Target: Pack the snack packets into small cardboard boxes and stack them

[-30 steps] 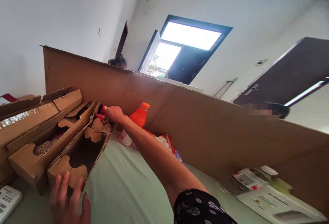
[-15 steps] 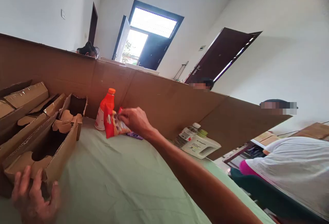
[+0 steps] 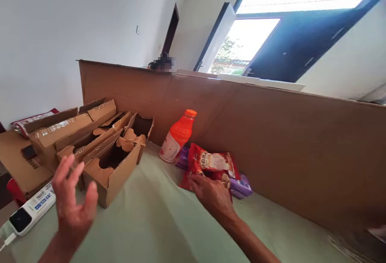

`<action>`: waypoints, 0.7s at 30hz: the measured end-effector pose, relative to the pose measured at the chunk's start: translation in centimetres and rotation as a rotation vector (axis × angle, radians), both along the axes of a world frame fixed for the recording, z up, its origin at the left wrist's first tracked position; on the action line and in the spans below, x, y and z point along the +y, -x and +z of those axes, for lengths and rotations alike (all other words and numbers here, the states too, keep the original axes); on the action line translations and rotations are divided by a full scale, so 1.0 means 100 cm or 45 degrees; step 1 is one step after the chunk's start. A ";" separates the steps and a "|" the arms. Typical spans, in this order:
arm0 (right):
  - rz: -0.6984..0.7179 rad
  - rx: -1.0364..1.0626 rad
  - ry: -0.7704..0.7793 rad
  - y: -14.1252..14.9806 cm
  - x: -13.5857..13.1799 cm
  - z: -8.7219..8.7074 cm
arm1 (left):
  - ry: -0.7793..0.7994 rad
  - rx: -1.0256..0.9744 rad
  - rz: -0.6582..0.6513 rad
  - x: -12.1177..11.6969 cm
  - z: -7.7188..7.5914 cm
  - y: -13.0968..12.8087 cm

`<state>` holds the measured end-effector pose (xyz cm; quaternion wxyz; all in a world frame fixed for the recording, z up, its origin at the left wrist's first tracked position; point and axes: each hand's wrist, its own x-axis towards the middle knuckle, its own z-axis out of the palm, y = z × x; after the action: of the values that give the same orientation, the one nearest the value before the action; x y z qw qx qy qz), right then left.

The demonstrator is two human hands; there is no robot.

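My left hand (image 3: pixel 74 202) is raised with its fingers spread, in front of the near end of an open cardboard box (image 3: pixel 120 176), and holds nothing. With closed fingers, my right hand (image 3: pixel 212 194) grips the edge of a red snack bag (image 3: pixel 187 180) low over the cloth. Another red snack bag (image 3: pixel 214 161) with white lettering lies just behind it. Purple packs (image 3: pixel 241 185) show beneath and beside the red bags. Left of these stands an orange bottle (image 3: pixel 182 130) with an orange cap and a pale label.
Several cardboard boxes (image 3: pixel 72 128) are lined up at the left. A white device (image 3: pixel 33 208) with a cable lies at the near left. A cardboard partition (image 3: pixel 286 146) runs along the back of the green cloth (image 3: pixel 144 222). Part of a person's head shows above it.
My view has swung left. My left hand has come off the cardboard box and opened. My right hand has lowered the red snack bag beside another red one.
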<state>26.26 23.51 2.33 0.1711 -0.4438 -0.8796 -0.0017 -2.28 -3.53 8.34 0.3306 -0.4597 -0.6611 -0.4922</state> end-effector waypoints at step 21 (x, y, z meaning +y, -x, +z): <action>0.162 0.469 0.154 0.025 -0.058 -0.107 | 1.735 -0.361 -0.019 0.101 0.033 0.157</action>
<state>23.77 17.69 -8.41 0.3019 -0.3897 -0.8582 0.1429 -18.01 6.55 11.63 -0.1246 -0.5005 -0.8563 -0.0250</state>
